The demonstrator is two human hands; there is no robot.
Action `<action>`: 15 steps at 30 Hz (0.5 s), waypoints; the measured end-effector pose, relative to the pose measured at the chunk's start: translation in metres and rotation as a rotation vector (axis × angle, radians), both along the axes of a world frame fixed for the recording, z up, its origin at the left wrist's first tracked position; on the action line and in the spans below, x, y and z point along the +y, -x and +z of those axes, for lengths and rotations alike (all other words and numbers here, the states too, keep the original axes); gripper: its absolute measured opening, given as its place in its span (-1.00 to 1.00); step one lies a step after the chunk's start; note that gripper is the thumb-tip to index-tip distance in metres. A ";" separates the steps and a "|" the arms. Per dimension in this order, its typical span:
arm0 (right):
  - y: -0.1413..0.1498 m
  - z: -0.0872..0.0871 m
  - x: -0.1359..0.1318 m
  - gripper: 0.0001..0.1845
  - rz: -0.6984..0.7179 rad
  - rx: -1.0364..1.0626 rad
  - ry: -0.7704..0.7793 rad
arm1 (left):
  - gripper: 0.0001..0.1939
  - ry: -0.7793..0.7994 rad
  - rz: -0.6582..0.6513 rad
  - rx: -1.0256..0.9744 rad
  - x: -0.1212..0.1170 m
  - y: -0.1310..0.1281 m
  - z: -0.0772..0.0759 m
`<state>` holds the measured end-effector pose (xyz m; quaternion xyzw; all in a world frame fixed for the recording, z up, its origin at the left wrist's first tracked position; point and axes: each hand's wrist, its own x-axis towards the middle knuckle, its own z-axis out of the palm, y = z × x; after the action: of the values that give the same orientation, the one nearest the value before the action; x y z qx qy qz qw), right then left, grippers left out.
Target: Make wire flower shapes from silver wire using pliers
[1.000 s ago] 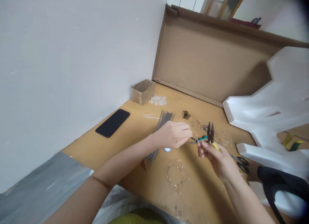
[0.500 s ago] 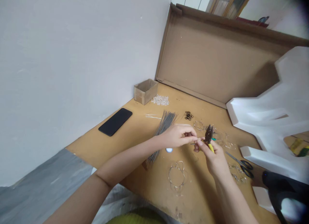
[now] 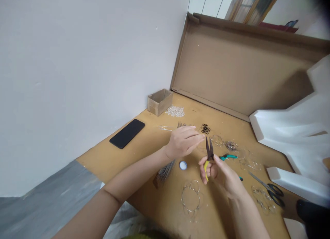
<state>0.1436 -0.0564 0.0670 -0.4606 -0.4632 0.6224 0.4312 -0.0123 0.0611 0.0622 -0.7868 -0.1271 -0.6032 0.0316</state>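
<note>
My right hand [image 3: 219,173] is wrapped round a pair of pliers [image 3: 210,151] with dark jaws and yellow handles. The jaws point up and stand slightly apart. Just left of them is my left hand [image 3: 183,141], its fingers pressed together near the jaw tips; anything in them is too small to make out. Under that hand lies a bundle of thin grey wires [image 3: 166,171], partly covered. Green-handled pliers [image 3: 228,157] rest on the table behind my right hand. Nearer me is a wire ring with small loops [image 3: 190,199].
A small cardboard box [image 3: 160,102] and a heap of clear beads [image 3: 175,111] stand by the wall, with a black phone [image 3: 127,133] nearby. Black rings [image 3: 206,128], wire pieces [image 3: 230,145] and scissors [image 3: 273,191] lie around. White foam [image 3: 286,129] borders the right side.
My hands met at the fingertips half a second ago and are now apart, the left drawn back leftward. The yellow-handled pliers have turned upright and shifted left, their jaws showing more apart.
</note>
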 end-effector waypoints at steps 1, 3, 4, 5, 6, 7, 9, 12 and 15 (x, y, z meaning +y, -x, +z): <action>-0.001 -0.001 -0.001 -0.53 0.004 0.002 0.012 | -0.89 -0.009 0.005 0.000 0.001 0.000 0.000; -0.002 -0.003 -0.002 -0.52 0.003 -0.001 0.030 | -0.88 -0.008 0.017 0.015 0.002 0.000 -0.001; -0.003 -0.003 -0.002 -0.52 0.001 -0.005 0.034 | -0.88 -0.003 0.021 0.025 0.002 0.001 -0.002; -0.004 -0.004 -0.002 -0.53 -0.001 -0.008 0.035 | -0.87 0.001 0.022 0.036 0.003 0.001 -0.002; -0.005 -0.004 -0.003 -0.54 -0.003 -0.008 0.034 | -0.87 0.003 0.021 0.044 0.003 0.000 -0.003; -0.005 -0.004 -0.003 -0.55 -0.003 -0.003 0.032 | -0.87 0.001 0.020 0.046 0.003 0.000 -0.004; -0.005 -0.004 -0.003 -0.56 -0.002 0.017 0.026 | -0.87 -0.012 0.019 0.039 0.003 0.000 -0.005; -0.004 -0.002 -0.003 -0.56 0.002 0.052 0.026 | -0.87 -0.040 0.018 0.002 0.002 -0.001 -0.005; -0.003 -0.001 -0.003 -0.57 -0.005 0.063 0.024 | -0.89 -0.054 0.018 -0.006 0.001 -0.001 -0.005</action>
<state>0.1470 -0.0591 0.0657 -0.4470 -0.4408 0.6411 0.4414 -0.0113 0.0624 0.0576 -0.7828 -0.1178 -0.6083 0.0579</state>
